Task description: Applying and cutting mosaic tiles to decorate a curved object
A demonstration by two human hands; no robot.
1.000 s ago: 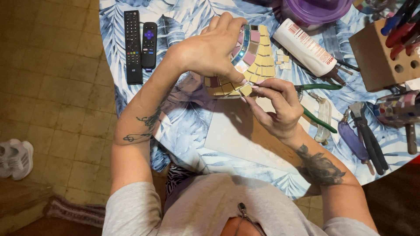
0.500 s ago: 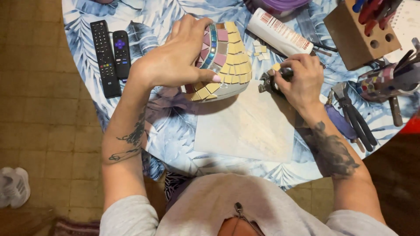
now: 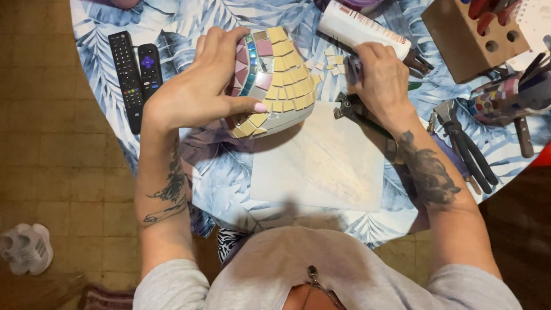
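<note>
My left hand grips a rounded mosaic piece covered with yellow, pink and teal tiles, holding it tilted just above the table. My right hand rests to its right, fingers curled down at a small cluster of loose yellow tile bits beside a white tube. Whether those fingers pinch anything is hidden. Dark tile nippers lie under my right wrist. A white sheet lies flat in front of me.
Two black remotes lie at the left on the leaf-patterned tablecloth. A wooden tool block, a mosaic cup with tools and pliers crowd the right. A white shoe sits on the tiled floor.
My right hand left the lower edge of the mosaic piece and moved up and right to the loose tiles by the tube. My left hand kept hold of the mosaic piece.
</note>
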